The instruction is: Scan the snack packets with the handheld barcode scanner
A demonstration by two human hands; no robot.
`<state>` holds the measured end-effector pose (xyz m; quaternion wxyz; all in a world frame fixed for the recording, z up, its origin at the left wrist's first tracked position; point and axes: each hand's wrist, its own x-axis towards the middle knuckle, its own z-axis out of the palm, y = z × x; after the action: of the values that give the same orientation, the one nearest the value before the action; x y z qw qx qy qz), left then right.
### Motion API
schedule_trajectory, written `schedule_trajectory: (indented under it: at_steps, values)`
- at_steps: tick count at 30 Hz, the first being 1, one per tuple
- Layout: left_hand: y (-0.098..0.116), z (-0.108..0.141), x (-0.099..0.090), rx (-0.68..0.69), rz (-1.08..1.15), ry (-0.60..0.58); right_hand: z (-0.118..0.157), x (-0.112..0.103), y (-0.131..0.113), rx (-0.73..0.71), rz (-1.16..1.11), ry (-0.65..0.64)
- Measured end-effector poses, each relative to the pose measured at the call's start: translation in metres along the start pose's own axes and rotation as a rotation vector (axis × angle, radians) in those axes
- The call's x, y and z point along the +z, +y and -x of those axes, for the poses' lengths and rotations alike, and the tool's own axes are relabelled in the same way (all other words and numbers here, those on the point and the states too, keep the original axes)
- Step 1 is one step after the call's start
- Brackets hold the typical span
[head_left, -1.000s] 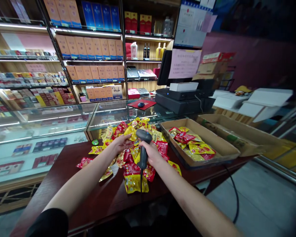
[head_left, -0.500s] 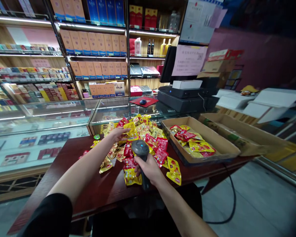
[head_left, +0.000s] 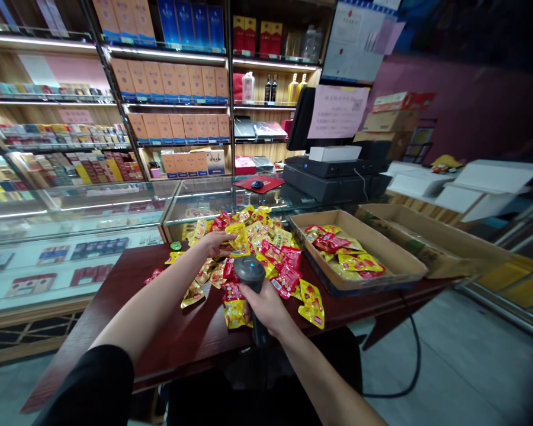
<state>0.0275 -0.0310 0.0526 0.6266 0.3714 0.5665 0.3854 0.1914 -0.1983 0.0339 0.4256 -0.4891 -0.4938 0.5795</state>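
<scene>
My right hand (head_left: 265, 303) is wrapped round the handle of a dark grey barcode scanner (head_left: 249, 270), whose head points away from me. Ahead of it, my left hand (head_left: 217, 244) is closed on a yellow snack packet (head_left: 238, 238) at the near side of the heap. Red, yellow and gold snack packets (head_left: 288, 277) lie spread over the dark wooden table (head_left: 160, 331) around both hands. One yellow packet (head_left: 311, 303) rests apart, right of the scanner. The left fingertips are partly hidden by the packet.
An open cardboard box (head_left: 382, 290) with several packets stands on the right of the table, another cardboard box (head_left: 439, 260) beside it. Behind are a glass counter (head_left: 169, 189), a mouse (head_left: 257, 184) and a monitor (head_left: 302, 118). A black cable (head_left: 415, 355) hangs down on the right.
The scanner and my right hand have shifted slightly left. My left hand keeps its hold on the yellow packet, which stands a little more upright.
</scene>
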Motion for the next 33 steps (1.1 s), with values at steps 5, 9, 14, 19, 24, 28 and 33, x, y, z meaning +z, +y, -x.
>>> schedule_trajectory:
  at_steps: [5, 9, 14, 19, 24, 28, 33]
  values:
    - [0.0, 0.002, 0.0, -0.005, 0.012, -0.02, 0.001, 0.0, 0.003, -0.003, 0.001, 0.008]
    - [-0.001, 0.0, -0.002, -0.01, 0.021, -0.022, 0.001, 0.0, 0.003, 0.005, 0.002, 0.011]
    - [-0.005, -0.007, -0.006, -0.036, 0.046, 0.048, 0.002, 0.002, -0.001, 0.01, -0.007, 0.003]
    - [-0.003, -0.002, -0.009, -0.026, -0.008, -0.012, 0.002, 0.002, -0.003, 0.029, 0.0, 0.001]
    - [-0.002, 0.007, -0.011, -0.035, -0.035, -0.03, -0.024, -0.016, -0.022, -0.1, -0.155, 0.124]
    - [-0.006, 0.012, -0.011, -0.057, -0.026, -0.075, -0.056, -0.036, -0.053, 0.196, -0.309, 0.107]
    - [-0.003, 0.02, 0.004, -0.08, 0.022, -0.169, -0.081, -0.059, -0.075, 0.332, -0.353, -0.023]
